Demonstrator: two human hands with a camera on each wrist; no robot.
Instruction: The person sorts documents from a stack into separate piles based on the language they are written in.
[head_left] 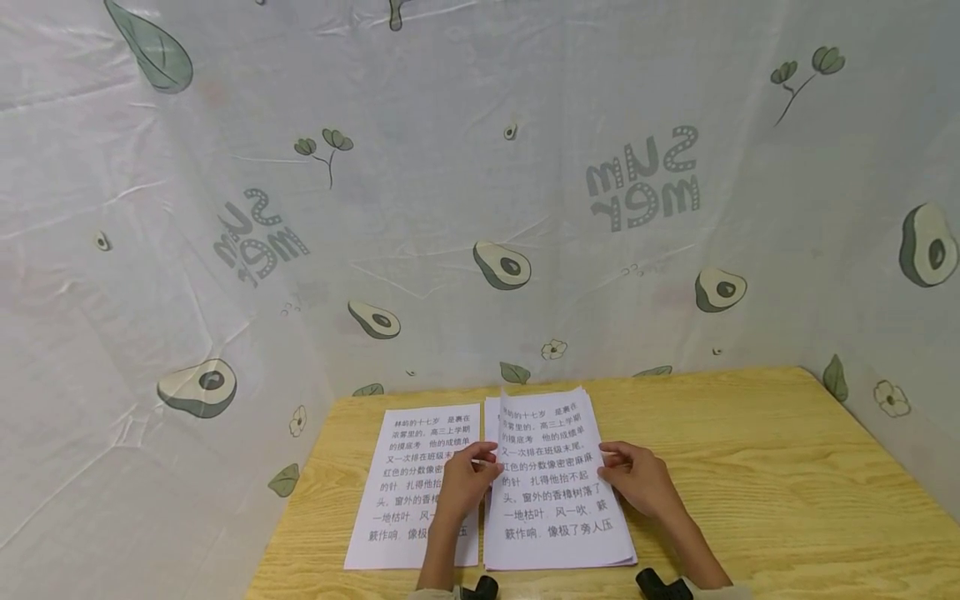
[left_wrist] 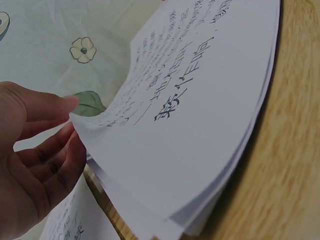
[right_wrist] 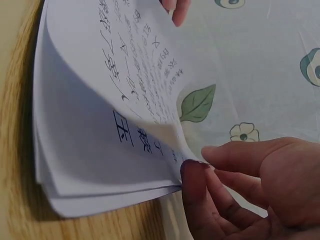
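Head view shows a pale avocado-printed curtain (head_left: 435, 200) behind a yellow wood-grain table (head_left: 750, 467). Left white printed paper stack (head_left: 408, 475), partly covered by the left hand (head_left: 468, 477), lies at nine o'clock from the right white stack (right_wrist: 90, 160). Above this one bends a white printed sheet (head_left: 551, 483), pinched by left hand at nine, right hand (head_left: 637, 477) at three.

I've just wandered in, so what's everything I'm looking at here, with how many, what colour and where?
Top sheet: 1, white with dark print, on the right-hand pile
Sheets underneath: number unclear, white, below it
Left-hand paper: one page showing, white with dark print, beside the pile
Table: 1, yellowish wood grain, under the papers
Backdrop: pieces unclear, pale grey with green avocado and plant prints, behind the table
Wrist devices: 2, black, one at each wrist
Left hand: 1, bare, pinching the top sheet's left edge
Right hand: 1, bare, pinching its right edge
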